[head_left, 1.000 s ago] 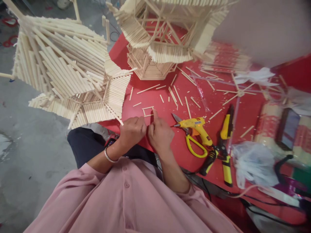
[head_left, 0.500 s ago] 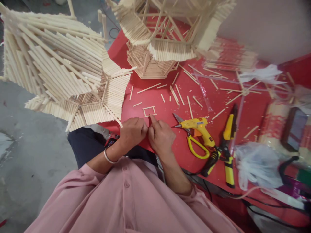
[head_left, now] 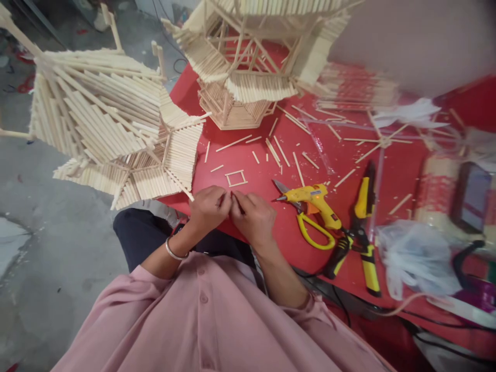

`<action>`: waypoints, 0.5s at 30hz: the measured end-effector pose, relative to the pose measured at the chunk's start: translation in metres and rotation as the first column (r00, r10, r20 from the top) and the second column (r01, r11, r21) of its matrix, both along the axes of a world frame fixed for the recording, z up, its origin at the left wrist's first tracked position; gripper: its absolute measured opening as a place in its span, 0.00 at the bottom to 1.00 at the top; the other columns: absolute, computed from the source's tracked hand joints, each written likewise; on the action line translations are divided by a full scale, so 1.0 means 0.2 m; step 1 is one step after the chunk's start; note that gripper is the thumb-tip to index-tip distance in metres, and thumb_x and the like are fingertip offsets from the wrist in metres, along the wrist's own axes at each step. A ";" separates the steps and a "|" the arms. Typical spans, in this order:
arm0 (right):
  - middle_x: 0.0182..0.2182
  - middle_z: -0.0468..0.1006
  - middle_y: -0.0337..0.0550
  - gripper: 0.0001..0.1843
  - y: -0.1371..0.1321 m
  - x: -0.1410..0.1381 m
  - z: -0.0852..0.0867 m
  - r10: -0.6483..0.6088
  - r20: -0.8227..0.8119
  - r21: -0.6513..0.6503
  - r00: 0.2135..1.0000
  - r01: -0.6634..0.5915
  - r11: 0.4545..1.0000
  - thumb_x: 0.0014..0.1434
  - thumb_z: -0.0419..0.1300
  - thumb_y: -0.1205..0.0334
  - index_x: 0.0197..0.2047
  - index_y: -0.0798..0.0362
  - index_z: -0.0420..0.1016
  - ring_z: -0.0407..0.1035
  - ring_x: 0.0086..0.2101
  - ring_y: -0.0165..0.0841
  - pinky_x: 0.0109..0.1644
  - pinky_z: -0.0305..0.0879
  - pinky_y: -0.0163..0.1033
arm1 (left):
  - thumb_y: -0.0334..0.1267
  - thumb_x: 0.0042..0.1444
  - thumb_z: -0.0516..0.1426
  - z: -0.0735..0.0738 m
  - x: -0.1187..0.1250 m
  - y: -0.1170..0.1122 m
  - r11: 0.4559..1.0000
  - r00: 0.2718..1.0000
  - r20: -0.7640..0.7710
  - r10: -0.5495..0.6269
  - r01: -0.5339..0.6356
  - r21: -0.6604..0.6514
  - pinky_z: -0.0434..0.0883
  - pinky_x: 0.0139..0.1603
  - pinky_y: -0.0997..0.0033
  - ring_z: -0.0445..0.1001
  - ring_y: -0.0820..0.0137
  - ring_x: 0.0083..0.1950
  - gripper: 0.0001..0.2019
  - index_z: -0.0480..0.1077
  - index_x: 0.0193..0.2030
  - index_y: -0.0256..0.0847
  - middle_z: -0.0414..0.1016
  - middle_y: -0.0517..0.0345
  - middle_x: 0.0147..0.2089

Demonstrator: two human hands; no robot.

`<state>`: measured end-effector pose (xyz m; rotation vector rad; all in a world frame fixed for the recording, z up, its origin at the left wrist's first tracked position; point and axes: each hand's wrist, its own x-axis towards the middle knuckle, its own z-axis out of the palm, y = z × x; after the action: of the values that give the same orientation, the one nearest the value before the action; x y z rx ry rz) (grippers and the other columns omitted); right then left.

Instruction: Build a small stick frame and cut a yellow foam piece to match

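My left hand [head_left: 211,206] and my right hand [head_left: 253,214] meet at the front edge of the red table, fingers curled and pinched together. Whatever sits between the fingertips is hidden or too small to make out. Just beyond them a small rectangle of thin sticks [head_left: 236,184] lies flat on the table. Right of my right hand rests a yellow glue gun [head_left: 315,199], lying over scissors with a yellow handle [head_left: 310,238]. Black-and-yellow cutters [head_left: 358,232] lie farther right.
A large roofed stick model [head_left: 116,124] stands at left, another stick model [head_left: 256,82] at the back. Loose sticks [head_left: 284,150] are scattered across the red table [head_left: 217,206]. Stick bundles [head_left: 360,85], a plastic bag [head_left: 414,258] and a phone [head_left: 470,196] lie to the right.
My right index finger was stretched toward the stick rectangle; now it is curled back, and the fingertips of both hands are close together. The camera view has shifted slightly.
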<state>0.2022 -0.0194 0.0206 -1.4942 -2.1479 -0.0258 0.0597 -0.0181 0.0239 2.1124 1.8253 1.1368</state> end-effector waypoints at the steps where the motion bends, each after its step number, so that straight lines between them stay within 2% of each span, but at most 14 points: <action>1: 0.23 0.75 0.42 0.15 0.00 0.00 0.00 0.000 0.001 0.000 1.000 0.000 1.000 0.68 0.54 0.59 0.43 0.51 0.83 0.64 0.26 0.29 0.33 0.51 0.38 | 0.33 0.60 0.55 0.00 0.00 0.00 1.000 1.000 0.009 -0.003 0.003 -0.013 0.58 0.29 0.73 0.63 0.75 0.24 0.14 0.64 0.22 0.41 0.66 0.62 0.21; 9: 0.23 0.75 0.41 0.16 0.01 -0.02 -0.01 0.016 -0.018 0.019 1.000 -0.016 1.000 0.69 0.54 0.57 0.38 0.52 0.82 0.64 0.27 0.30 0.33 0.50 0.38 | 0.37 0.60 0.55 -0.03 -0.02 0.00 0.996 0.999 -0.031 0.030 -0.033 -0.085 0.56 0.28 0.72 0.61 0.75 0.24 0.15 0.63 0.21 0.41 0.65 0.63 0.20; 15: 0.24 0.76 0.41 0.16 0.01 -0.03 -0.01 0.010 -0.023 0.034 1.000 -0.009 0.999 0.69 0.53 0.58 0.37 0.52 0.82 0.65 0.27 0.30 0.34 0.50 0.38 | 0.39 0.61 0.54 -0.03 -0.03 0.02 0.990 0.997 -0.055 0.048 -0.055 -0.133 0.56 0.29 0.72 0.63 0.75 0.25 0.16 0.64 0.21 0.41 0.67 0.62 0.21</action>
<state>0.1963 -0.0167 0.0189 -1.4580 -2.1256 -0.0413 0.0546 -0.0150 0.0174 2.0495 1.9308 0.9484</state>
